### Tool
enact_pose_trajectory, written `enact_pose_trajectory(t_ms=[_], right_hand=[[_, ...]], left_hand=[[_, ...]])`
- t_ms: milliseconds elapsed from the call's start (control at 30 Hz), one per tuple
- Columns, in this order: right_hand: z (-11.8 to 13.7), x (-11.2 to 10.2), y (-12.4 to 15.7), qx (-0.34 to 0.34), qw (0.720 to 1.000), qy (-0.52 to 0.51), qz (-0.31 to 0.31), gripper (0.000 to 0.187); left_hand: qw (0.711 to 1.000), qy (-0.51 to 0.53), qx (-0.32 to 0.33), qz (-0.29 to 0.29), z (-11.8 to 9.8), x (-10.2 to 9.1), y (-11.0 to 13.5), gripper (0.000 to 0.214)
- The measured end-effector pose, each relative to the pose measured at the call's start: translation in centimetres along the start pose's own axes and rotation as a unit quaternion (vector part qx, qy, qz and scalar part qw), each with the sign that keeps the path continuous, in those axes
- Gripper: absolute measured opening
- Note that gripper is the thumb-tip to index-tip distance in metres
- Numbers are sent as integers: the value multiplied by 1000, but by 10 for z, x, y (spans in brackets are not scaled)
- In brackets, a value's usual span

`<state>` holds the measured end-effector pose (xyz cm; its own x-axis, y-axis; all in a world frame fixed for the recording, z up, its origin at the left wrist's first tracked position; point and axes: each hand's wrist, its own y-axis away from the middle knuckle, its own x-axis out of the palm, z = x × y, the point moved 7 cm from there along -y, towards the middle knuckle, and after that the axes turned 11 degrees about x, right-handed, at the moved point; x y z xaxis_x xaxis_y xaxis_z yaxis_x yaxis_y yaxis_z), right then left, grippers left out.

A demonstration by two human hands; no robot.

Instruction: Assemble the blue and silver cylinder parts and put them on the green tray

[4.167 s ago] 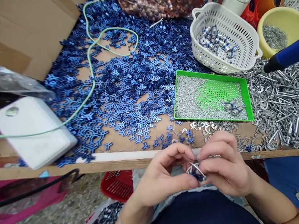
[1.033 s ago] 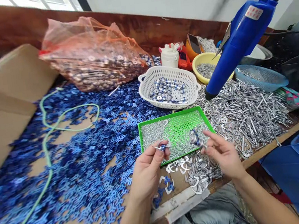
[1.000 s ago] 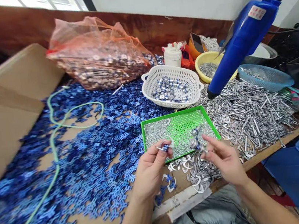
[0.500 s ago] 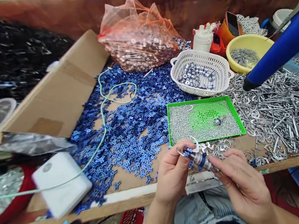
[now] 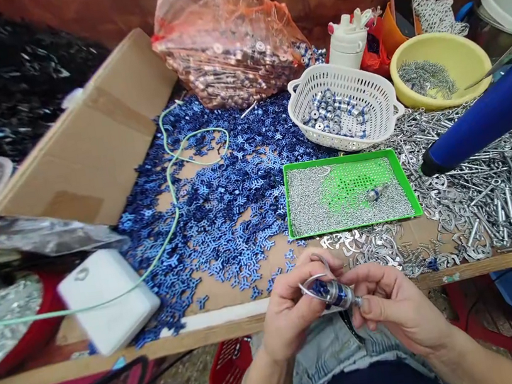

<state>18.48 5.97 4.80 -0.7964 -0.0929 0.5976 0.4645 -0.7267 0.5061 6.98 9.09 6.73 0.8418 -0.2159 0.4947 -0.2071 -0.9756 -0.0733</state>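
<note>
Over the table's front edge, a small silver metal cylinder with a blue band [image 5: 340, 294] is between both hands. My left hand [image 5: 293, 304] is closed on its left end, where blue pieces and thin curved metal hooks stick out near the fingers. My right hand [image 5: 393, 306] pinches the narrow right end with thumb and fingers. Just beyond lies a green tray [image 5: 296, 234] of tiny silver parts, with a similar cylinder [image 5: 375, 193] lying in it. Loose curved metal hooks [image 5: 379, 252] lie between the tray and my right hand.
Blue three-armed pieces [image 5: 227, 228] cover the table's left side; silver pins [image 5: 502, 183] are heaped right. Behind stand a white basket [image 5: 299, 119], a yellow bowl [image 5: 475, 56] and an orange mesh bag [image 5: 226, 50]. A blue rod [image 5: 487, 112] juts in from the right. A green cord [image 5: 173, 210] crosses the left side.
My right hand has shifted from the cylinder's body to its narrow end, its fingers now curled closer. The cylinder sits slightly lower, its hooks turned. The camera view has tilted down.
</note>
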Motion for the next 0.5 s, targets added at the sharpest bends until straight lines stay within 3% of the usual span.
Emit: enact_pose_trajectory(t_ms=[133,200,233,300,333,367,400,433,467,500], right_hand=[[0,2,-2,-70,995,61,-38,29],[12,3,5,-134,969,188,-88,18],[20,8,11,-168,936,293,-95,13],[42,18,25,-239,832,493,-88,6],[58,19,34,-285,784,543,-93,10],[86,10,47,-360,757,519,-167,18],[118,-8,67,-453,721,438,-288,25],[142,-26,90,-547,646,346,-406,29],[160,-37,104,-614,577,289,-455,32],[178,-43,100,-636,555,297,-446,41]], left_hand=[[985,146,-59,-67,8,20,8,25],[977,186,-58,-90,8,28,11,25],[976,191,-44,-97,7,28,10,25],[976,193,-17,-104,4,24,7,27],[975,197,-10,-105,3,20,4,27],[973,204,-9,-104,3,16,0,26],[972,211,-16,-98,4,12,-4,25],[973,211,-31,-89,6,10,-9,24],[975,203,-52,-75,9,8,-13,24],[978,189,-72,-58,11,9,-17,24]])
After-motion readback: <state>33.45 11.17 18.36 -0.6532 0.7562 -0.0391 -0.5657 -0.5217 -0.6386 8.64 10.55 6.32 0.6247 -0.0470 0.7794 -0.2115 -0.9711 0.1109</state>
